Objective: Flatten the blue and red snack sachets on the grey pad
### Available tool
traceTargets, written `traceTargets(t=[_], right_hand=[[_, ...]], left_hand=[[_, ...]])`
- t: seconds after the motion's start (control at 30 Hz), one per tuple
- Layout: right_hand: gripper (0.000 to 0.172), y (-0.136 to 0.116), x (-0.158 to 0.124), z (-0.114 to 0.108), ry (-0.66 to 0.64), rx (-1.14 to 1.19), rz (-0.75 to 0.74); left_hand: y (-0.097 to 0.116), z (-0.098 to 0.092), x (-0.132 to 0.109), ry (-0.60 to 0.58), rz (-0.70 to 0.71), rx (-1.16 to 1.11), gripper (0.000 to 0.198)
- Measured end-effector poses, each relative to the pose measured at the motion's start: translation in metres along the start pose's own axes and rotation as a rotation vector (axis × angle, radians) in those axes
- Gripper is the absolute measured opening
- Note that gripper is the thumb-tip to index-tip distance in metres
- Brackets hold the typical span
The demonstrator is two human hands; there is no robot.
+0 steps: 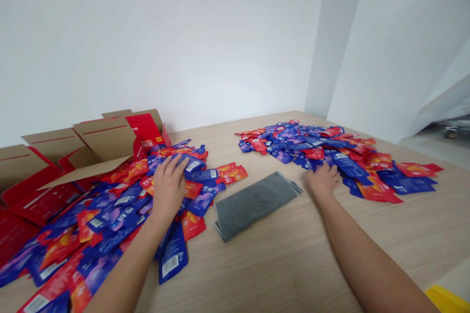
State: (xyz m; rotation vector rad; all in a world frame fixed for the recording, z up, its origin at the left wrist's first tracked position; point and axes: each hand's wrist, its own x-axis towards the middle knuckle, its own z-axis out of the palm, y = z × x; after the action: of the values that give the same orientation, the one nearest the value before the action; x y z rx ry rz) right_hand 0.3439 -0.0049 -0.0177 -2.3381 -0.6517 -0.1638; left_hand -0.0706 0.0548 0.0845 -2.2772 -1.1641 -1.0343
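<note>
- Palm down over the left heap (123, 215) of sachets with the left hand (169, 186), fingers bent and slightly apart; impossible to say whether pinching any sachet, with fingertips partly hidden and blurred.
- At the near-left edge of the right heap (290, 138) with the right hand (325, 178), fingers curled and blurred; impossible to say whether closed around a sachet.
- Around and beneath the left hand, in red-orange and blue-purple, overlapping flat at all angles, some with white barcodes facing up.
- Beside the right hand, spread in the same colours toward the right side of the table (264, 274).
- Between the two heaps, folded into a long strip and lying aslant, bare table around: a grey cloth (257, 205).
- Just beyond the cloth's left end, at the fringe of the left heap: a red-orange sachet (237, 174).
- Behind the left heap, red outside and brown inside, with flaps open: cardboard boxes (106, 137).
- Past the table's far edge: a white wall (220, 34).
- In the bottom right corner, cut off: something yellow (446, 298).
</note>
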Motion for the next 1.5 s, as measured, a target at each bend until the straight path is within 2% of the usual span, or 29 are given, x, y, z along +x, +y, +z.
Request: traceTargets(t=[0.07, 0.1, 0.2, 0.3, 0.43, 0.53, 0.63, 0.77, 0.87, 1.0, 1.07, 1.17, 1.27, 1.33, 1.4, 1.5], right_hand=[[0.059, 0.000, 0.003, -0.001, 0.018, 0.053, 0.041], [0.060, 0.001, 0.005, -0.001, 0.023, 0.076, 0.049], [0.062, 0.003, 0.011, -0.002, 0.024, 0.118, 0.038], [0.055, 0.006, 0.014, -0.001, -0.022, 0.131, -0.025], [0.044, 0.004, 0.008, 0.006, -0.107, 0.109, -0.176], [0.050, -0.001, 0.000, 0.014, -0.146, 0.063, -0.286], [0.057, -0.005, -0.004, 0.020, -0.179, 0.028, -0.335], [0.056, -0.005, 0.001, 0.018, -0.177, 0.071, -0.318], [0.047, -0.007, 0.004, 0.007, -0.141, 0.139, -0.354], [0.040, -0.021, -0.011, -0.017, 0.027, 0.402, -0.561], [0.044, -0.034, -0.027, -0.027, 0.045, 0.469, -0.688], [0.049, -0.052, -0.060, -0.034, -0.087, 0.446, -0.890], [0.039, -0.066, -0.094, -0.036, -0.395, 0.294, -1.190], [0.034, -0.071, -0.112, -0.039, -0.577, 0.177, -1.335], [0.034, -0.073, -0.124, -0.041, -0.659, 0.141, -1.395], [0.045, -0.073, -0.132, -0.041, -0.668, 0.204, -1.436]], left_hand=[[-0.002, 0.009, -0.011, -0.018, -0.095, 0.071, 0.045], [0.003, 0.017, -0.019, -0.064, -0.091, 0.063, 0.047], [0.035, 0.040, -0.044, -0.234, -0.003, -0.048, 0.048], [0.074, 0.055, -0.061, -0.391, 0.080, -0.192, 0.049], [0.104, 0.061, -0.068, -0.588, 0.138, -0.290, 0.047], [0.111, 0.060, -0.069, -0.701, 0.162, -0.307, 0.046], [0.111, 0.059, -0.069, -0.758, 0.163, -0.311, 0.049], [0.111, 0.056, -0.069, -0.784, 0.175, -0.316, 0.059], [0.113, 0.054, -0.069, -0.780, 0.162, -0.319, 0.060], [0.112, 0.054, -0.069, -0.742, 0.118, -0.319, 0.057], [0.108, 0.057, -0.068, -0.724, 0.108, -0.312, 0.055], [0.103, 0.062, -0.068, -0.695, 0.111, -0.302, 0.054], [0.102, 0.067, -0.071, -0.638, 0.093, -0.285, 0.063], [0.103, 0.068, -0.073, -0.601, 0.049, -0.251, 0.067], [0.104, 0.068, -0.074, -0.576, 0.032, -0.221, 0.063], [0.106, 0.067, -0.075, -0.569, 0.077, -0.205, 0.055]])
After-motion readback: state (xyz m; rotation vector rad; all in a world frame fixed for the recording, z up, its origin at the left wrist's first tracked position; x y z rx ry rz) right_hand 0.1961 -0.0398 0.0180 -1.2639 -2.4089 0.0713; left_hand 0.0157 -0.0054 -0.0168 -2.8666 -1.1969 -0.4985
